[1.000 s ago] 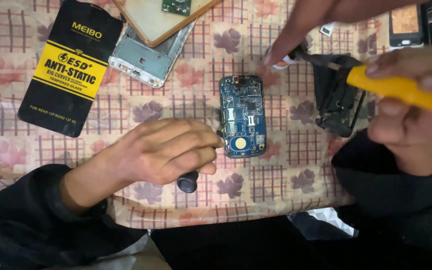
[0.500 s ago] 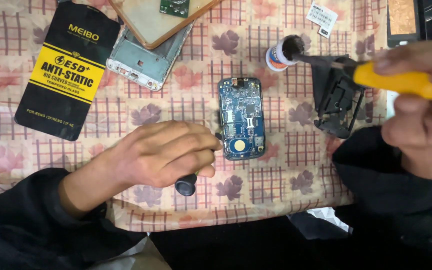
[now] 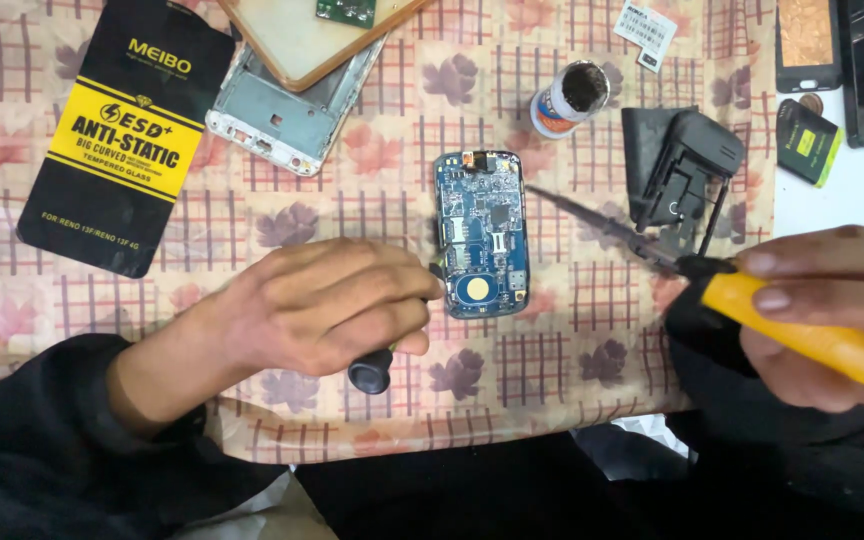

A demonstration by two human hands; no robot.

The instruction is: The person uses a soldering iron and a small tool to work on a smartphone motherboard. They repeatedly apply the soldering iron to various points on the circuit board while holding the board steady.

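My right hand (image 3: 832, 320), grip closed on the yellow-handled soldering iron (image 3: 802, 330), has swung its tip leftward, now just beside the blue circuit board (image 3: 482, 235) at the surface's centre. The other person's hand reaching to the flux pot (image 3: 569, 98) is gone. My left hand (image 3: 322, 310), closed around a black tool (image 3: 372, 372), steadies the board's left edge.

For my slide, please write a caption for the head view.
Left hand steadies a blue circuit board while right hand aims a yellow-handled soldering iron.
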